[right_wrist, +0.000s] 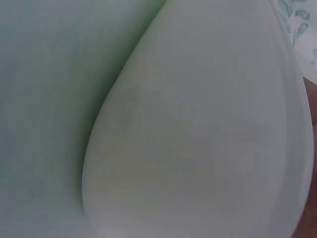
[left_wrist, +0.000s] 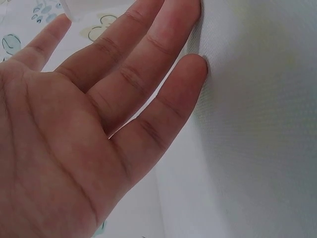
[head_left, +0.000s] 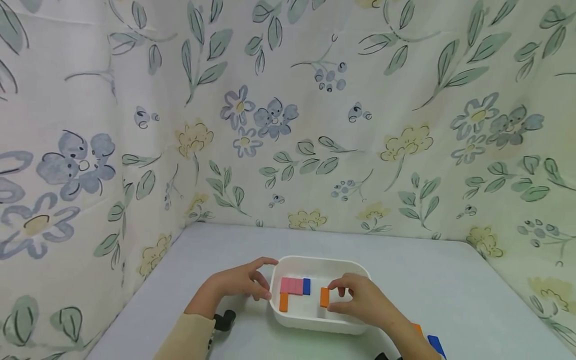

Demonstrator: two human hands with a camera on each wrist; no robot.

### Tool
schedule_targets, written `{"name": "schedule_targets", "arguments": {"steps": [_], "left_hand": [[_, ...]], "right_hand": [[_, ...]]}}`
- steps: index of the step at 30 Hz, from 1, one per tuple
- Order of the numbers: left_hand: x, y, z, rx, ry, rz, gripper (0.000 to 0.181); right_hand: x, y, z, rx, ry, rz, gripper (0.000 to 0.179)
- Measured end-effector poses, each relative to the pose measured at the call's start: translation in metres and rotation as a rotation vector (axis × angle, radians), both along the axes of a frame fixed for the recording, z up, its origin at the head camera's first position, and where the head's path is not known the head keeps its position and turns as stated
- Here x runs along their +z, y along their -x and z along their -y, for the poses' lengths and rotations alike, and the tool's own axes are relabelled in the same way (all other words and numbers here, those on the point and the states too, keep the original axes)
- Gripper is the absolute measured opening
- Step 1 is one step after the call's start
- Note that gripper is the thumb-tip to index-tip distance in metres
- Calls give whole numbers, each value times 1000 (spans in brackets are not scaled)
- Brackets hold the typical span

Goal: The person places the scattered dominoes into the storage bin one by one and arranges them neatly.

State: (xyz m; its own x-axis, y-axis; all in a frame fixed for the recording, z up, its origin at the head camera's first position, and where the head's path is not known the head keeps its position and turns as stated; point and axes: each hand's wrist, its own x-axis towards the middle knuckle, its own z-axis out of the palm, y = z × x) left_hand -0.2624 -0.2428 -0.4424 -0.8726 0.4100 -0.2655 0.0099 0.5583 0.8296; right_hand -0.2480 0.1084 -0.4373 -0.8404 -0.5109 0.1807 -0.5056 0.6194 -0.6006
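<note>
A white tray (head_left: 321,325) with rounded corners lies on the table. My right hand (head_left: 362,300) reaches over its right part and pinches an orange block (head_left: 324,297) upright between thumb and fingers. Further left inside are pink blocks (head_left: 291,286) in a row, a blue block (head_left: 307,286) against their right end and another orange block (head_left: 283,302) below their left end. My left hand (head_left: 240,280) is at the tray's left end, index finger and thumb tips at the rim. Its palm and extended fingers (left_wrist: 133,79) fill much of the left wrist view.
On the table (head_left: 234,240), to the right of the tray, an orange block (head_left: 417,328) and a blue block (head_left: 436,345) lie partly behind my right forearm. A flowered curtain (head_left: 288,125) hangs behind the table and along its left side.
</note>
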Motion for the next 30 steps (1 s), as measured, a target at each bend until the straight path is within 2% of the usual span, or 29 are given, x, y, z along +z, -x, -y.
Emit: {"name": "schedule_targets", "arguments": {"steps": [6,12,23,30], "left_hand": [[0,1,2,5,9,-3,81],[-1,0,2,2,9,-5,81],[3,1,0,-1,1,1,80],[2,-1,0,-14,-10,-7,79]], "right_hand": [[-1,2,23,-10,-38,33,33],[-1,3,43,-16,-73,29,35],[0,4,69,-29,-138,86,34],[-7,5,83,-38,-252,35,33]]}}
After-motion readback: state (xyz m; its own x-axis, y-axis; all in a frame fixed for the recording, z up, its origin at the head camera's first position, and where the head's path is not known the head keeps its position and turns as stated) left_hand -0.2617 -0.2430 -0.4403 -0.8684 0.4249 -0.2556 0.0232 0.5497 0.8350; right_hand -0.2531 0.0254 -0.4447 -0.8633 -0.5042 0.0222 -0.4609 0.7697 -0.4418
